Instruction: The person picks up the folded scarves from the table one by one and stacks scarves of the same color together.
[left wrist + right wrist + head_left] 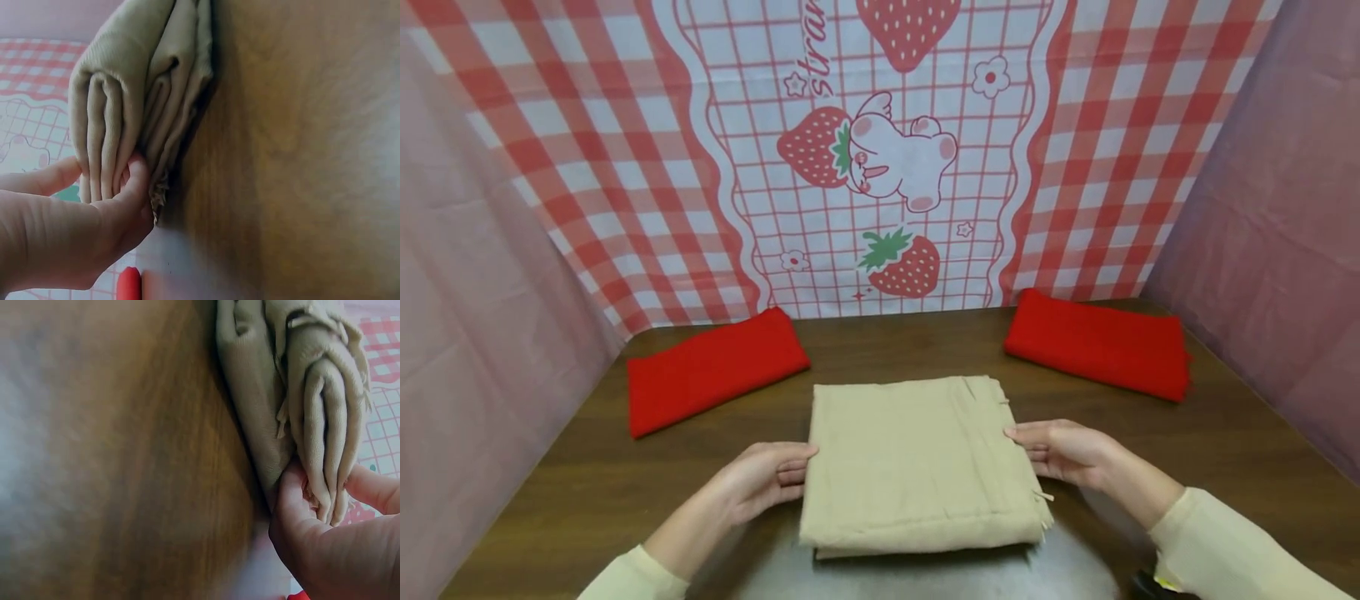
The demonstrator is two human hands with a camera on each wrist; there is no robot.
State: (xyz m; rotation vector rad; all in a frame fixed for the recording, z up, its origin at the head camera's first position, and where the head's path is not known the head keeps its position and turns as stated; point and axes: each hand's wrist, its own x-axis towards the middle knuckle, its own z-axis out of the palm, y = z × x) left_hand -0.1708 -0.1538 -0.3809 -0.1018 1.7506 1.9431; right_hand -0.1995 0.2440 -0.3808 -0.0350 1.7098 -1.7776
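A folded beige scarf [917,458] with fringe along its right edge lies near the middle of the table. Side on, in the left wrist view, the scarf [115,87] shows a thick upper bundle of several layers over a lower beige bundle [178,75]. My left hand [767,479] pinches the upper bundle's left side, thumb on top and fingers underneath. On the opposite side my right hand [1071,450] does the same, its fingers tucked between the upper and lower bundles. In the right wrist view, loose fringe [282,419] hangs beside the folds [325,419].
One folded red cloth [718,371] lies at the back left of the brown wooden table [895,342], another red cloth [1097,342] at the back right. A strawberry-print curtain [865,167] hangs behind. Pink drapes [497,225] flank both sides.
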